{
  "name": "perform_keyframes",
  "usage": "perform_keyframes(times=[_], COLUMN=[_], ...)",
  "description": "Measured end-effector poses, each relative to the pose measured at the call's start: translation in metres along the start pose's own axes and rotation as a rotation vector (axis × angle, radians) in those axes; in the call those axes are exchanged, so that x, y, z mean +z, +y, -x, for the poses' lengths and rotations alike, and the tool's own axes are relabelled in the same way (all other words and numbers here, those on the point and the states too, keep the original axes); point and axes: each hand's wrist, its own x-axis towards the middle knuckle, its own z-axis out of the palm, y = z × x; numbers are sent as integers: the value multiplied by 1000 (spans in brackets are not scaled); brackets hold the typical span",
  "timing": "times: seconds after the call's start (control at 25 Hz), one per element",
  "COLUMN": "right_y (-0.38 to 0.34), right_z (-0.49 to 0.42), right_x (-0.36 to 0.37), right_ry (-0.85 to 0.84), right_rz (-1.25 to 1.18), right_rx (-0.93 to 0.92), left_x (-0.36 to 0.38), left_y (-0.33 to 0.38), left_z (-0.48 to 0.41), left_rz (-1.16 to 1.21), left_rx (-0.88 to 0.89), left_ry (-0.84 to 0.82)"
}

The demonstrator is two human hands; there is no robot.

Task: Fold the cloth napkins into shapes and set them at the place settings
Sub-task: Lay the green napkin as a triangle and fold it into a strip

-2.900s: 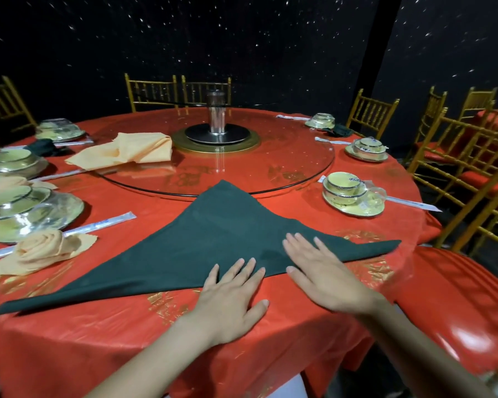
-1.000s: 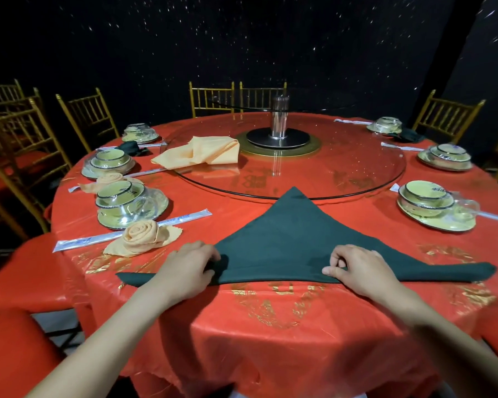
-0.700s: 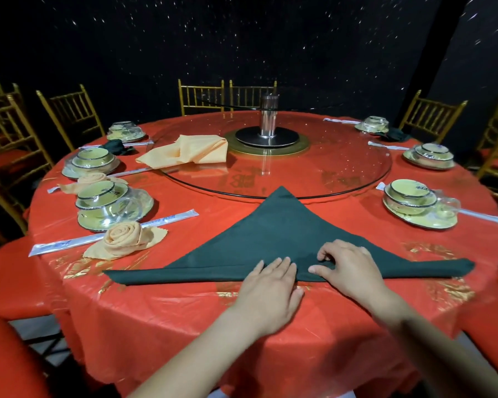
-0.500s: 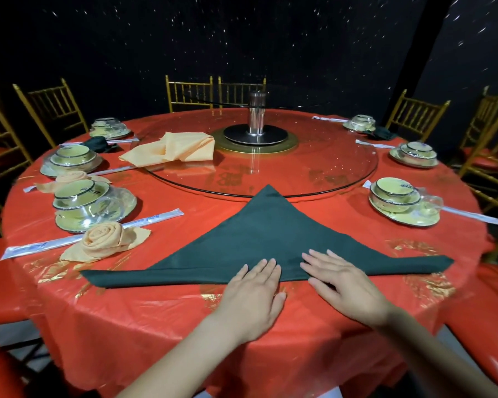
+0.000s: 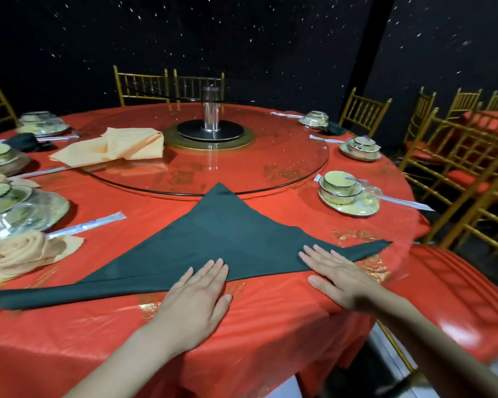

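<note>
A dark green napkin lies folded into a wide triangle on the red tablecloth, its long edge toward me. My left hand rests flat, fingertips on the napkin's near edge at the middle. My right hand lies flat with fingers spread on the right part of that edge. Neither hand grips anything. A peach napkin rolled into a rose sits at the left place setting. A loose peach napkin lies on the glass turntable.
Stacked bowls and plates with wrapped chopsticks stand at settings around the table. A steel post rises from the turntable's centre. Gold chairs ring the table; a red chair seat is close at my right.
Both hands have slid a little to the right along the napkin's near edge and spread flat. The view has turned right.
</note>
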Motion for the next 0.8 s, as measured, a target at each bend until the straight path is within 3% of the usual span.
perform_keyframes(times=[0.64,0.72,0.8], right_y=[46,29,-11], right_z=[32,21,1], right_x=[-5,-9,-13], right_ry=[109,159,213], right_rz=[-26,46,7], right_rx=[280,245,81], left_x=[-1,-3,-6], left_y=[2,3,3], left_z=[0,-3,-8], left_rz=[49,29,42], left_rx=[-9,-14,-16], left_ry=[13,-11,-13])
